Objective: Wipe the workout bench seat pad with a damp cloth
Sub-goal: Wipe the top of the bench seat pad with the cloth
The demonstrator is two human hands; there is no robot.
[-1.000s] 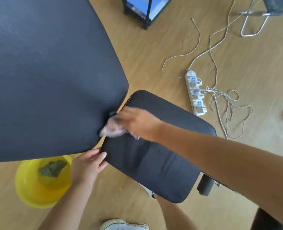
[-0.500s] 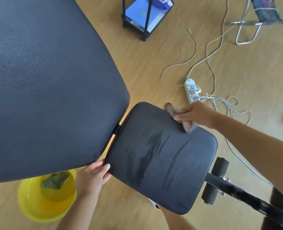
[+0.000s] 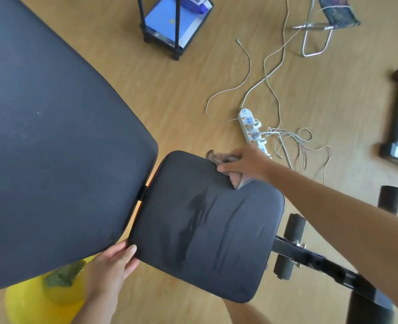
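The black seat pad (image 3: pixel 200 242) of the workout bench fills the lower middle of the head view, with wet streaks down its centre. A crumpled pinkish-grey cloth (image 3: pixel 228 167) lies at the pad's far right edge, and my right hand (image 3: pixel 244 163) presses on it with the fingers closed over it. My left hand (image 3: pixel 111 267) grips the pad's near left corner, thumb on top. The large black backrest pad (image 3: pixel 53 148) rises to the left, separated from the seat by a narrow gap.
A yellow basin (image 3: pixel 41 305) with a green cloth in it stands on the wooden floor under the backrest. Beyond the seat lie a white power strip (image 3: pixel 251 129) and loose cables. Black foam rollers (image 3: pixel 289 246) and the bench frame extend right. A black rack (image 3: pixel 172 24) stands far off.
My right hand has swept the cloth from the seat's far left corner by the backrest across to its far right edge, leaving wet streaks. My left hand has kept its grip.
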